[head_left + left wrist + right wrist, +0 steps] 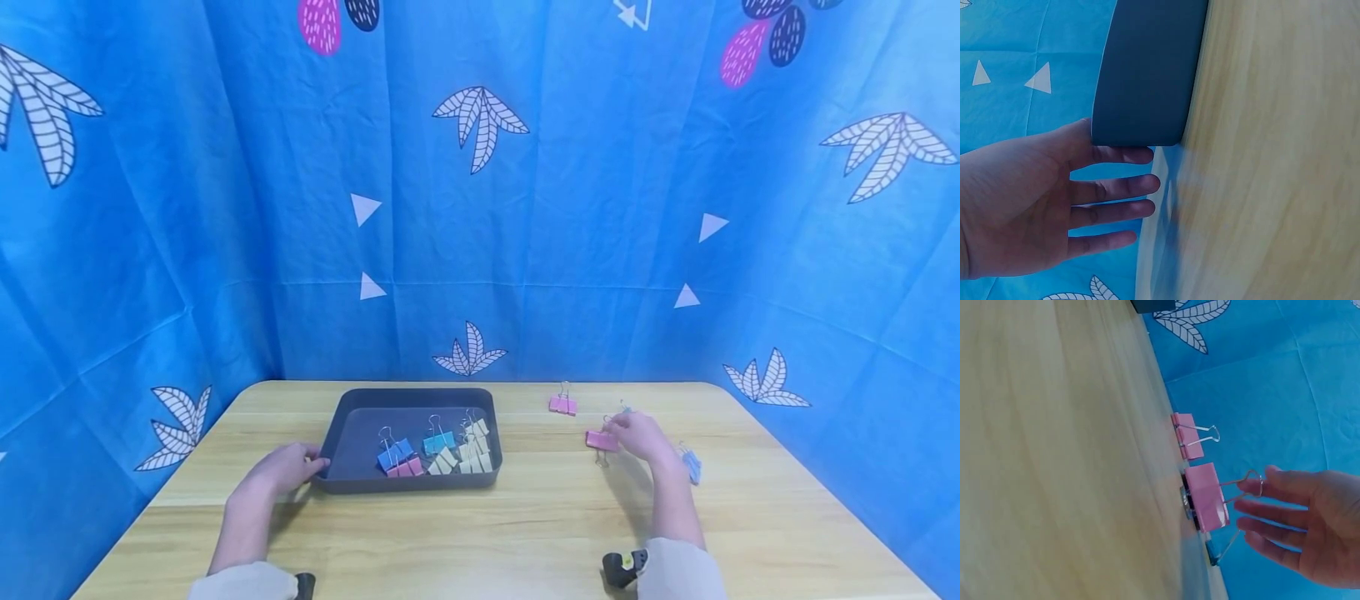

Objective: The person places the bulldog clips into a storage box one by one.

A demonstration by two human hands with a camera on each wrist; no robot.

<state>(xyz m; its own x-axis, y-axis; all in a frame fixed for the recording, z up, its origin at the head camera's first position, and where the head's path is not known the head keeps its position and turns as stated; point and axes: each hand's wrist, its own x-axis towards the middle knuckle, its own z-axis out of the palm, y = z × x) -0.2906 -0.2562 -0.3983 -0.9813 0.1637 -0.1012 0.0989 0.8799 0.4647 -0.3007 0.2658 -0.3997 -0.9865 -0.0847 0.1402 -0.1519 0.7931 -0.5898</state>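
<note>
My left hand [283, 469] is at the left end of the dark grey tray [408, 485], pinching its wall between thumb and index finger. In the left wrist view, the other fingers extend straight below the tray's end. Blue, teal, pink and cream binder clips lie in the tray's front and right part. On the right, my right hand [641, 435] pinches a wire handle of a pink binder clip [1208, 497] between thumb and fingertips. Whether that clip still touches the table is unclear.
Behind the held clip stands another pink binder clip [562, 406]. A blue binder clip [692, 467] lies right of my right wrist. A teal clip [626, 408] is partly hidden behind the right hand. A blue patterned curtain [480, 233] encloses the wooden table [480, 542].
</note>
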